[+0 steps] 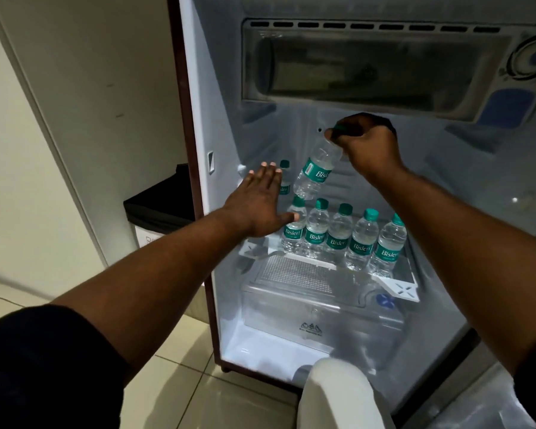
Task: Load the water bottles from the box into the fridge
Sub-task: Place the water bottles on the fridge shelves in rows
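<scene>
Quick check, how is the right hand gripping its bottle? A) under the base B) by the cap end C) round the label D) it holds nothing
B: the right hand pinches the tilted bottle at its green cap, body hanging down-left above the shelf row.

Perhaps a home: fridge (217, 88) (tiled floor (180, 360)).

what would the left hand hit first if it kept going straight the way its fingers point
Likely the small bottle standing behind the front row: the left hand is open, fingertips close to it. Depth is unclear, so it might pass it and reach the fridge's back wall.
</scene>
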Available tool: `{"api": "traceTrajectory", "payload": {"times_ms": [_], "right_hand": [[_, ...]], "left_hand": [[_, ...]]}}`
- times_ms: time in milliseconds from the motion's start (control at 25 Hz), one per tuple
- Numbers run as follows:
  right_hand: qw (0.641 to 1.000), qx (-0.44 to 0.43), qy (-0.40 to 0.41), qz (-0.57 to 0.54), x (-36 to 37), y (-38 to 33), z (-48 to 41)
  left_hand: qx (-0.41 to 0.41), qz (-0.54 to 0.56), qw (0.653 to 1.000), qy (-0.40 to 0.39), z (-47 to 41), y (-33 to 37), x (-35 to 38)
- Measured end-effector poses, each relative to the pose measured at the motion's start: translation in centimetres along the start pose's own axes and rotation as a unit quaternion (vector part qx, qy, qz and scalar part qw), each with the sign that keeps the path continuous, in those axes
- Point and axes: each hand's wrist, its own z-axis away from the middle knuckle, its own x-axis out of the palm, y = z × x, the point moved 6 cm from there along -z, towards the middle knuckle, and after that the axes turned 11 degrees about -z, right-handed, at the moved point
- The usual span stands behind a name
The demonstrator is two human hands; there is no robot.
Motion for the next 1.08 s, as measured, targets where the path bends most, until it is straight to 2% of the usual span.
{"api": "traceTrajectory", "payload": {"times_ms": [80, 200, 280, 360, 560, 840, 1080], "right_hand": [[1.0, -0.001, 0.006, 0.018, 0.1, 0.5, -1.1], [0.987, -0.001, -0.01, 0.16, 1.0, 1.7, -3.2], [0.979, 0.015, 0.01, 0.202, 1.2, 3.0, -4.6], [0.979, 0.02, 0.022, 0.2, 1.4, 4.7, -5.8], [0.97, 0.014, -0.009, 0.243, 2.2, 9.6, -8.4], [0.956, 0.12, -0.056, 0.26, 5.4, 15.8, -11.0], [0.932, 0.165, -0.103, 0.306, 10.7, 19.4, -11.7]], "left_hand": [[-0.011, -0.013, 1.0, -0.003, -1.3, -0.5, 0.3], [-0.017, -0.035, 0.999, -0.014, -3.2, -1.1, 1.0], [-0.02, -0.035, 0.999, -0.034, -4.3, -1.6, 2.1], [-0.024, -0.028, 0.998, -0.048, -4.9, -2.2, 3.2], [-0.017, -0.055, 0.998, -0.033, -6.1, -2.9, 4.9], [-0.015, -0.052, 0.998, -0.034, -7.3, -3.2, 5.5], [-0.03, -0.024, 0.999, -0.018, -7.6, -3.1, 5.7]]}}
